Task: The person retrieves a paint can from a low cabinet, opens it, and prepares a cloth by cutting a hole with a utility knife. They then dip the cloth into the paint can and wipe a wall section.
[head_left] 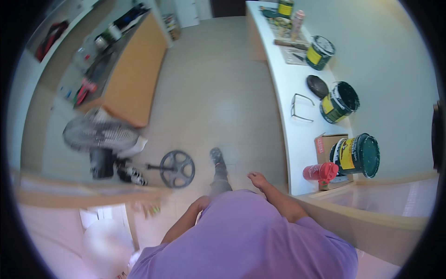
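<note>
My right hand (pixel 258 180) hangs beside my body, to the left of the white counter (pixel 297 153). Its fingers look loosely apart with nothing in them. Close to my purple shirt, my left hand (pixel 202 202) is lowered, and its fingers are hidden, so whatever they do cannot be made out. On the near end of the counter a red shaker bottle (pixel 316 172) stands nearest to my right hand. Behind it are a dark green paint bucket (pixel 364 156) with a yellow label and an open cardboard box (pixel 320 148).
A grey fan (pixel 100 135) stands at the left, its round black base (pixel 177 169) on the floor. Beyond it is a wooden-sided cabinet (pixel 139 88) carrying clutter. Along the counter sit glasses (pixel 293 108), a black rounded object (pixel 317 86) and more paint buckets (pixel 341 102). Wooden frame edges (pixel 362 216) flank me.
</note>
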